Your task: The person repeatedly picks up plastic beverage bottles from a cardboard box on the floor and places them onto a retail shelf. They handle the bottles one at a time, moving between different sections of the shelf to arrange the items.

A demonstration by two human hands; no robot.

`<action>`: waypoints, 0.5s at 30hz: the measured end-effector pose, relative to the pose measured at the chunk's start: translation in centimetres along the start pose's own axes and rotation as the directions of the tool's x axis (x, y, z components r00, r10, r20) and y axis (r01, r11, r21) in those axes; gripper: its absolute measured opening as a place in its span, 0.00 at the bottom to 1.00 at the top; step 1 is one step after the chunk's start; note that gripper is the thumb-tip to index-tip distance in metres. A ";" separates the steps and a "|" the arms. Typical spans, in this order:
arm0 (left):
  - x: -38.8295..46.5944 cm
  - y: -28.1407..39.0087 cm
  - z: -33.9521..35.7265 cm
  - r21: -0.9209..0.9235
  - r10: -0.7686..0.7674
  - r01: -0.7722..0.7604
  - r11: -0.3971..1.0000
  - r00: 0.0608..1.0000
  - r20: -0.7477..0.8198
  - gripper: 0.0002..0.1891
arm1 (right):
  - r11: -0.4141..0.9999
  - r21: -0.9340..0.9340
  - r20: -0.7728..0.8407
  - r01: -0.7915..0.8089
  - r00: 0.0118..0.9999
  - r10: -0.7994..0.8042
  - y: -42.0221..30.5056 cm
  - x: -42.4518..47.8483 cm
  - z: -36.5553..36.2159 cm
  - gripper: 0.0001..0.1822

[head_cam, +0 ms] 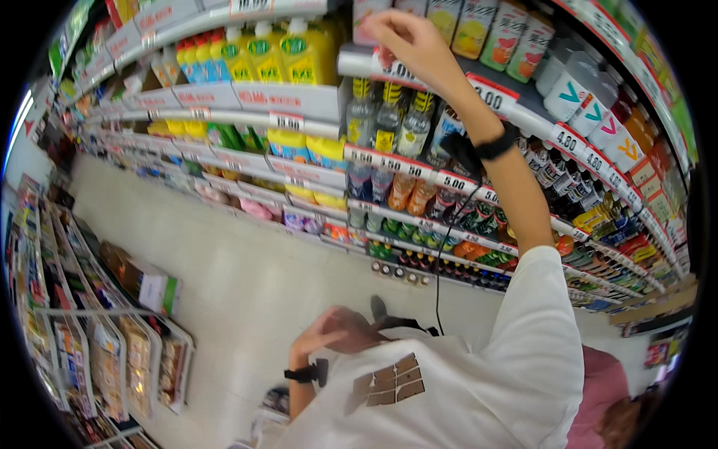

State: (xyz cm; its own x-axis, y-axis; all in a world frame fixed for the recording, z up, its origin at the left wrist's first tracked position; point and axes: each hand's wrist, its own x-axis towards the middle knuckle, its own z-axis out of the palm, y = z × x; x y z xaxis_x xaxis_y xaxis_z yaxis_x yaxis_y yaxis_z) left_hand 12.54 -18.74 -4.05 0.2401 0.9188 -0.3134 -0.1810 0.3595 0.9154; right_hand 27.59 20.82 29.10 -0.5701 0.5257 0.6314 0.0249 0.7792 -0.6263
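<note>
My right hand is raised, fingers bent, at the front edge of an upper shelf of juice cartons. It overlaps a pink carton and a red-and-white price strip; blur hides whether it holds anything. A black band with a dark device and a cable circles that wrist. Below it stand clear glass bottles with yellow-and-black necks. My left hand is low in front of my white shirt, its fingers bent and blurred; whether it holds something is unclear. A black band is on that wrist too.
Yellow pump bottles fill the shelf at the upper left, and large capped bottles stand at the right. Wire racks of packaged goods and a white-and-green box are across the aisle floor. A person in pink is at the lower right.
</note>
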 end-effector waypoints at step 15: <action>1.5 -5.7 2.1 -0.322 0.003 0.030 0.946 0.995 0.103 0.22 | 0.740 -0.255 0.786 -0.622 0.313 0.534 26.4 -35.0 20.8 0.28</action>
State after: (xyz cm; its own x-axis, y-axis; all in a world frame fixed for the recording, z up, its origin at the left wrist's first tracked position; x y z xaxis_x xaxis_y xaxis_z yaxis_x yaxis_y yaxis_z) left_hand 15.93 -19.75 -9.16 0.3364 0.8984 -0.2825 -0.4708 0.4202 0.7757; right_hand 31.08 15.91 -19.02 -0.8103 0.3122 -0.4959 0.5825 0.3372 -0.7396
